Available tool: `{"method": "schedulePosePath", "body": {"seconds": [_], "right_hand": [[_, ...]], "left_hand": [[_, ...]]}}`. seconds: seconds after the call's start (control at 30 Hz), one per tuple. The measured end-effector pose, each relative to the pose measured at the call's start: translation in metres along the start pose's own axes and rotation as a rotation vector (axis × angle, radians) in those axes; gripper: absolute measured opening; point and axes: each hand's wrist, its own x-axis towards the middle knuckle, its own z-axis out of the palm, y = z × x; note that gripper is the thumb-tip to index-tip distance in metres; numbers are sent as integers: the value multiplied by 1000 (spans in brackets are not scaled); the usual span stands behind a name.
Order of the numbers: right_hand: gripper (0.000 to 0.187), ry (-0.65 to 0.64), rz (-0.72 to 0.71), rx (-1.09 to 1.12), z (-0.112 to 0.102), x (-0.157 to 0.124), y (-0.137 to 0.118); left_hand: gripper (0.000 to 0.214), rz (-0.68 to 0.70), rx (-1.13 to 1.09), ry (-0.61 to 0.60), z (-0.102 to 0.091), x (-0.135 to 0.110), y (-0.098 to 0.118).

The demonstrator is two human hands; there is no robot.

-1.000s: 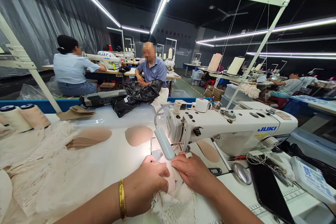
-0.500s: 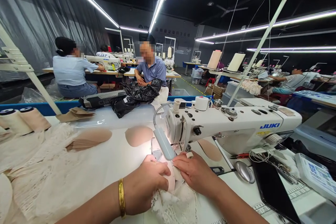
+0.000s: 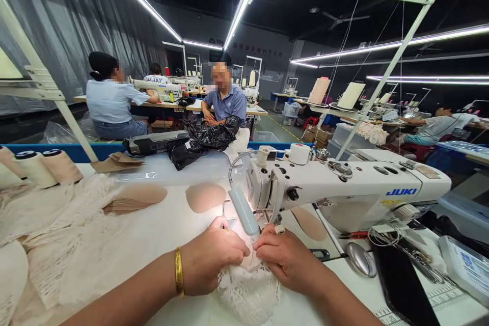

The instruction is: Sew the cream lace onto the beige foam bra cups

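A white JUKI sewing machine [image 3: 344, 188] stands on the white table [image 3: 164, 234]. Both hands press a white lace piece [image 3: 248, 293] with a pink cup part under the needle area. My left hand [image 3: 214, 260], with a gold bangle on the wrist, pinches the fabric from the left. From the right, my right hand [image 3: 288, 260] grips the same fabric, fingertips nearly meeting the left ones. A small lamp [image 3: 242, 211] on a flexible neck lights the spot just above the hands.
Lace pieces [image 3: 57, 244], beige cups [image 3: 206, 197] and thread cones [image 3: 46, 167] lie to the left. A dark phone [image 3: 401, 285], scissors and a control panel [image 3: 464, 265] sit right. A black bag [image 3: 202, 142] is behind. Other workers sit at machines beyond.
Both hands have drawn closer together on the fabric and pushed it slightly toward the needle. The view shifted a little to the left.
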Motion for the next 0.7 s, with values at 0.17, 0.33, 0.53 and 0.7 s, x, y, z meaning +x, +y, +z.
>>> {"method": "schedulePosePath", "body": {"seconds": [0.17, 0.33, 0.53, 0.7], "right_hand": [[30, -26, 20, -23, 2, 0, 1], [33, -15, 88, -89, 4, -3, 5], [34, 126, 144, -136, 1, -4, 8], [28, 169, 202, -53, -2, 2, 10]], "left_hand": [[34, 19, 4, 47, 2, 0, 3], [39, -18, 8, 73, 4, 0, -6], [38, -44, -94, 172, -1, 3, -11], [30, -52, -158, 183, -5, 6, -11]]}}
